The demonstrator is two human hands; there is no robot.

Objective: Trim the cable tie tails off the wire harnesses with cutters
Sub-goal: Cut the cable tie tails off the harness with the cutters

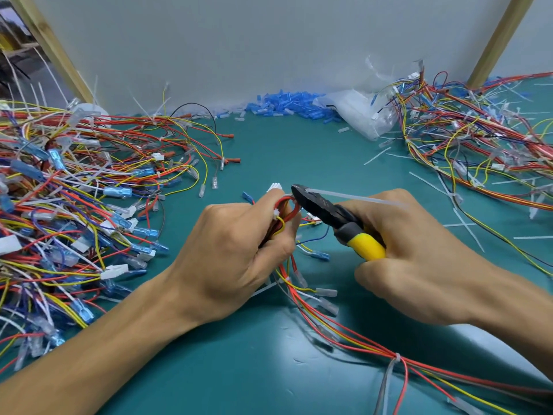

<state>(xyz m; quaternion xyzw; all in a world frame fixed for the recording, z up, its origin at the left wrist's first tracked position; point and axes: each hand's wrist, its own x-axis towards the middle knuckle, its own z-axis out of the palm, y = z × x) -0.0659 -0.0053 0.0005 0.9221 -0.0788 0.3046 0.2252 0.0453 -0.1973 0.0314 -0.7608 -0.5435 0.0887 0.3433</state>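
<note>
My left hand (236, 250) grips a wire harness (344, 333) of red, yellow and white wires, bunched in a loop at the fingertips. My right hand (416, 259) holds cutters (332, 217) with yellow-and-grey handles. Their dark jaws sit at the loop, closed around the base of a long translucent cable tie tail (356, 198) that sticks out to the right over my right hand. Another cable tie (397, 358) binds the same harness lower down, with its grey tail hanging toward the bottom edge.
A big tangle of harnesses (68, 205) fills the left of the green mat (254, 369). A second pile (484, 139) lies at the right with cut tails scattered around. Blue terminal sleeves (287, 104) and a plastic bag (359, 115) sit against the grey back wall.
</note>
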